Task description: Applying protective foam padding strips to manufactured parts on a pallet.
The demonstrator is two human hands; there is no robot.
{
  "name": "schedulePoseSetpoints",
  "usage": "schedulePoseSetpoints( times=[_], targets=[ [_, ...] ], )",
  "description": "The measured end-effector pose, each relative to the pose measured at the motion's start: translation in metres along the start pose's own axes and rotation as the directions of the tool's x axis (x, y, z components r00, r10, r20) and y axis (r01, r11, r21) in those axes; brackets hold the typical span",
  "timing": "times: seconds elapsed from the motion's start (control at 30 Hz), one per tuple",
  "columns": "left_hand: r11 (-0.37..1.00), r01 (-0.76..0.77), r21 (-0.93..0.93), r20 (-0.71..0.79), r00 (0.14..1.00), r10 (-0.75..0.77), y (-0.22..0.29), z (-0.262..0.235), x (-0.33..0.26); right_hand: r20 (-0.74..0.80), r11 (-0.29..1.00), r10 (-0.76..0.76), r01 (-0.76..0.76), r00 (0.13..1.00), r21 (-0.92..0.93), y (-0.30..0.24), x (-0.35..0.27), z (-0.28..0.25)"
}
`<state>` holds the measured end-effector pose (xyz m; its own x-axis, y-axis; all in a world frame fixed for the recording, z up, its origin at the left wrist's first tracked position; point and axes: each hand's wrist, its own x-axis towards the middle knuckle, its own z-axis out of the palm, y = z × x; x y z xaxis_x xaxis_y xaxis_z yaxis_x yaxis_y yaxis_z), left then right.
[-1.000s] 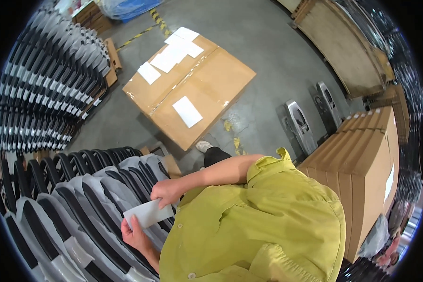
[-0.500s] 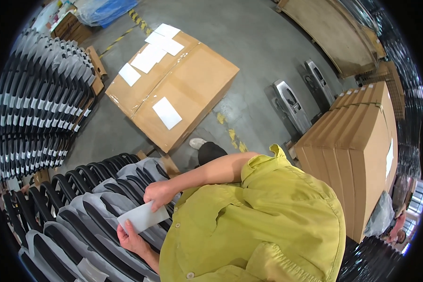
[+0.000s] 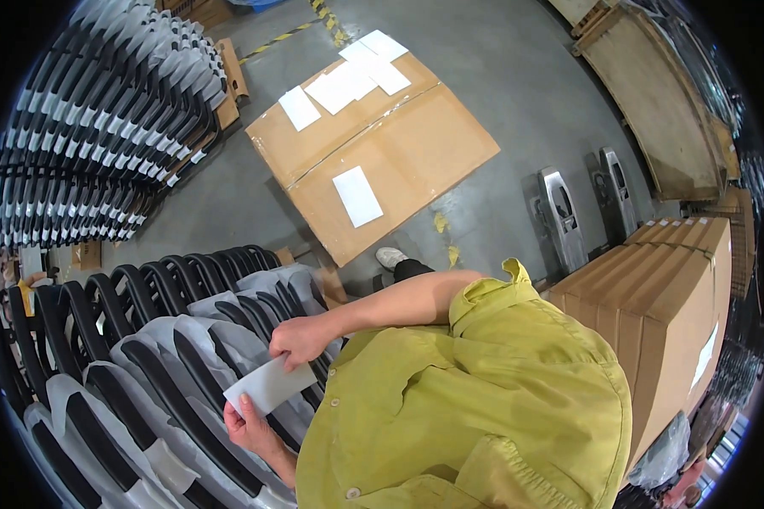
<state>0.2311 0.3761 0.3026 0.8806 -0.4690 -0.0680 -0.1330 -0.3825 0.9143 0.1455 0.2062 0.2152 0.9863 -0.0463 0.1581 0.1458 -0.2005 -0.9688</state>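
Step in hand, by judgement: placing of a white slip [image 3: 270, 383] at the rack of black curved parts [image 3: 157, 293], some wrapped in grey film. Slip held level just above the wrapped parts, pinched at its upper edge by the right hand [image 3: 301, 339], grip closed on it, and supported from below by the left hand [image 3: 244, 424], grip likewise closed on its lower end. Next move likely calls for a flat, square lay on one wrapped part, without creasing.

Noted on the floor beyond: large flat brown carton [image 3: 416, 148] bearing one white rectangular label [image 3: 356, 197] at centre and several loose white sheets [image 3: 348, 81] toward its far end. At right, stack of brown cartons [image 3: 662, 305] with a white label [image 3: 703, 356] on the side face. Yellow-and-black floor marking [image 3: 272, 38] at top.
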Motion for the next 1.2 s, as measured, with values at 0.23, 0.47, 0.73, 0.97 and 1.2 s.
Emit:
schedulePoseSetpoints(
  times=[0.23,0.47,0.73,0.97,1.2],
  targets=[
    [0.996,-0.052,0.078,0.016,0.999,0.051,-0.012,-0.026,-0.003,0.022,0.996,0.064,-0.065,0.998,0.056,-0.007,0.0,0.044],
    [0.983,-0.155,0.103,0.062,0.987,0.149,-0.014,-0.029,-0.01,-0.068,0.994,0.04,-0.047,0.997,-0.101,-0.01,-0.003,0.05],
    [0.95,-0.223,0.22,-0.019,0.972,0.232,-0.015,-0.019,-0.01,-0.108,0.992,0.008,-0.022,0.994,-0.127,-0.005,-0.009,0.045],
    [0.968,-0.151,0.201,-0.06,0.984,0.166,-0.01,-0.021,-0.002,-0.002,0.996,-0.044,0.044,0.999,-0.075,0.002,0.015,0.033],
    [0.991,-0.089,0.099,-0.137,0.985,0.103,0.017,0.009,0.012,0.093,0.997,0.05,-0.055,0.994,0.051,-0.003,0.002,-0.03]
  ],
)
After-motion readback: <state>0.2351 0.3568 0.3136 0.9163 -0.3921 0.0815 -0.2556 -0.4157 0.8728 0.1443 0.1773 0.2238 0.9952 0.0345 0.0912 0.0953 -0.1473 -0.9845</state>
